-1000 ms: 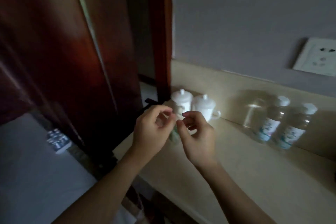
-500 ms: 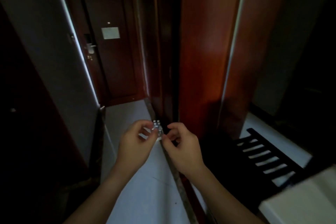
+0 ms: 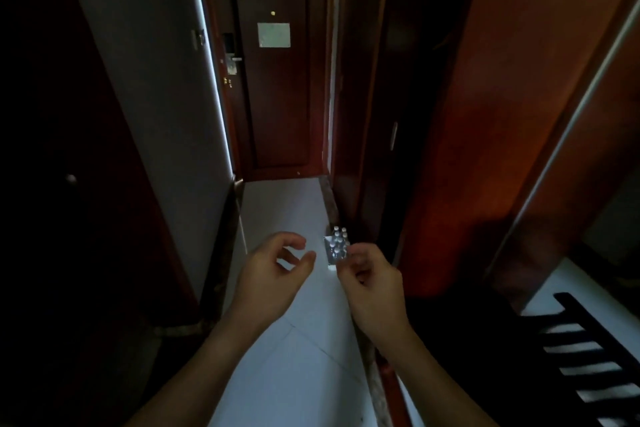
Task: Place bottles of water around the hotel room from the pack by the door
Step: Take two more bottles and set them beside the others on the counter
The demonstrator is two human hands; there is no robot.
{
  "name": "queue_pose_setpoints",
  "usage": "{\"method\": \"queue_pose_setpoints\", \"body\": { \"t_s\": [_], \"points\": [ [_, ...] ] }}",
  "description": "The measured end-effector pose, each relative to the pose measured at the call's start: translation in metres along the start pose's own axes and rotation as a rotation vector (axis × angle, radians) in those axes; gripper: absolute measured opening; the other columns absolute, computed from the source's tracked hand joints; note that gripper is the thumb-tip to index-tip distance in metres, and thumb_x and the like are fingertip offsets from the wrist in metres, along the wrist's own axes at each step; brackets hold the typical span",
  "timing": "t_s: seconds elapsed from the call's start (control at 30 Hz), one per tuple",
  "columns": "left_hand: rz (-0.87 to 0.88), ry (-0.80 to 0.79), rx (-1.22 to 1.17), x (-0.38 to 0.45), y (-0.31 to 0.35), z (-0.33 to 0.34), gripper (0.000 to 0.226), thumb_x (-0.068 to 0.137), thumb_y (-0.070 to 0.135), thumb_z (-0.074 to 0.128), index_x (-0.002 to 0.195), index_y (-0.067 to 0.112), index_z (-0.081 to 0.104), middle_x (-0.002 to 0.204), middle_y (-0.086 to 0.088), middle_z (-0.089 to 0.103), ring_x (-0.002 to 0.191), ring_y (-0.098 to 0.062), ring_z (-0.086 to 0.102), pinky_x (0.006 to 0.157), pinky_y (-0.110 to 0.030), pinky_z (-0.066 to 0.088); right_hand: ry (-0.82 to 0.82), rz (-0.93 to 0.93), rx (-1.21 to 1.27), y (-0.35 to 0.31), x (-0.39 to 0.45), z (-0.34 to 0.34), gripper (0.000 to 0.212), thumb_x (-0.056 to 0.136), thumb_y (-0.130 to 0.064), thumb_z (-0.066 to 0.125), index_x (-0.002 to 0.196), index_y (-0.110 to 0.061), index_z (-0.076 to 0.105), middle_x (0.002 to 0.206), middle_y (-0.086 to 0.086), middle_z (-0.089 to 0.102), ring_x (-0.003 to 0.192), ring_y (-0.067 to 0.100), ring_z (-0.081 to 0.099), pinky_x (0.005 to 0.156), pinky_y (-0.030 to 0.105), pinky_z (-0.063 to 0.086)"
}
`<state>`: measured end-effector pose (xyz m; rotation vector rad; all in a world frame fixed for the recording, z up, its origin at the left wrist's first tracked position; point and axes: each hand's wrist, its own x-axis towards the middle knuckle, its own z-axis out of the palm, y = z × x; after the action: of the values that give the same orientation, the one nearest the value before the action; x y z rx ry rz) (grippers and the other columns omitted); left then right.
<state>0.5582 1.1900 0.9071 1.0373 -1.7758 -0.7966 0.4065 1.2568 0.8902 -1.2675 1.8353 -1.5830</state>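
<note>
hovering side by side at waist height, the person's two hands are raised in front of them, a little apart and not touching each other. the left hand [image 3: 277,274] has its fingers loosely curled, thumb and forefinger spread with a gap between them, and nothing in it. the right hand [image 3: 372,282] is curled tighter, fingertips drawn in toward the thumb; the light is too dim to tell whether anything small is pinched there.

just past the right hand's fingertips, down on the pale floor [image 3: 287,357], sits the pack of water [image 3: 336,246]. it is a clear plastic wrap holding small bottles standing upright in rows, their white caps showing on top; the near end of the pack is partly covered by the right hand, so a full count is not possible. the pack rests against the right edge of the hallway, beside a dark wardrobe [image 3: 377,114], and well short of the door.

the door [image 3: 277,97] closes off the far end of the narrow hallway, dark wood with a pale notice [image 3: 273,35] fixed on it and a metal handle [image 3: 232,59] on its left side. a light wall [image 3: 149,62] runs along the left. a reddish wood panel [image 3: 502,114] stands to the right, and a dark slatted rack [image 3: 595,357] shows at the lower right corner.
</note>
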Motion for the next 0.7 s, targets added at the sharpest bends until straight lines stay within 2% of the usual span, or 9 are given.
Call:
{"method": "queue_pose_setpoints", "body": {
  "t_s": [0.13, 0.23, 0.3, 0.4, 0.57, 0.7],
  "points": [
    [0.004, -0.004, 0.057, 0.074, -0.014, 0.02, 0.023, 0.081, 0.023, 0.076, 0.088, 0.04, 0.062, 0.091, 0.018, 0.066, 0.08, -0.004, 0.064, 0.064, -0.012, 0.049, -0.023, 0.0, 0.054, 0.02, 0.082, 0.017, 0.018, 0.086, -0.023, 0.071, 0.103, -0.027, 0.065, 0.085, -0.006, 0.071, 0.085, 0.007, 0.067, 0.079, 0.034, 0.057],
    [-0.002, 0.006, 0.089, 0.133, -0.018, 0.033, 0.024, 0.08, 0.022, 0.077, 0.089, 0.039, 0.063, 0.086, 0.014, 0.066, 0.076, -0.006, 0.064, 0.065, -0.017, 0.049, -0.039, -0.013, 0.073, 0.019, 0.148, 0.031, 0.017, 0.087, -0.022, 0.071, 0.1, -0.029, 0.062, 0.083, -0.008, 0.068, 0.082, 0.006, 0.065, 0.077, 0.03, 0.055],
    [-0.003, 0.03, 0.1, 0.169, -0.022, 0.034, 0.017, 0.079, 0.029, 0.076, 0.093, 0.033, 0.067, 0.088, 0.01, 0.068, 0.078, -0.007, 0.066, 0.067, -0.019, 0.05, -0.075, -0.028, 0.093, 0.013, 0.188, 0.043, 0.021, 0.087, -0.02, 0.071, 0.1, -0.031, 0.06, 0.083, -0.008, 0.067, 0.081, 0.007, 0.065, 0.076, 0.029, 0.055],
    [-0.025, 0.087, 0.099, 0.219, -0.033, 0.029, 0.03, 0.073, 0.044, 0.07, 0.097, 0.027, 0.07, 0.092, 0.008, 0.071, 0.083, -0.009, 0.068, 0.074, -0.026, 0.055, -0.12, -0.061, 0.093, 0.006, 0.243, 0.067, 0.022, 0.086, -0.02, 0.072, 0.102, -0.03, 0.061, 0.082, -0.01, 0.067, 0.079, 0.004, 0.064, 0.075, 0.029, 0.055],
    [-0.08, 0.136, 0.124, 0.29, -0.064, 0.025, 0.016, 0.081, 0.024, 0.076, 0.097, 0.023, 0.07, 0.093, 0.01, 0.071, 0.085, -0.006, 0.068, 0.075, -0.032, 0.056, -0.177, -0.083, 0.08, 0.013, 0.319, 0.108, 0.023, 0.085, -0.02, 0.072, 0.104, -0.029, 0.063, 0.083, -0.01, 0.067, 0.081, 0.003, 0.063, 0.076, 0.03, 0.055],
    [-0.121, 0.145, 0.081, 0.364, -0.116, 0.032, 0.019, 0.079, 0.031, 0.075, 0.097, 0.028, 0.07, 0.098, 0.011, 0.072, 0.09, -0.011, 0.069, 0.081, -0.038, 0.058, -0.19, -0.079, 0.041, 0.031, 0.395, 0.153, 0.024, 0.084, -0.022, 0.073, 0.102, -0.032, 0.061, 0.083, -0.01, 0.067, 0.082, 0.005, 0.064, 0.078, 0.036, 0.056]
  ]
}}
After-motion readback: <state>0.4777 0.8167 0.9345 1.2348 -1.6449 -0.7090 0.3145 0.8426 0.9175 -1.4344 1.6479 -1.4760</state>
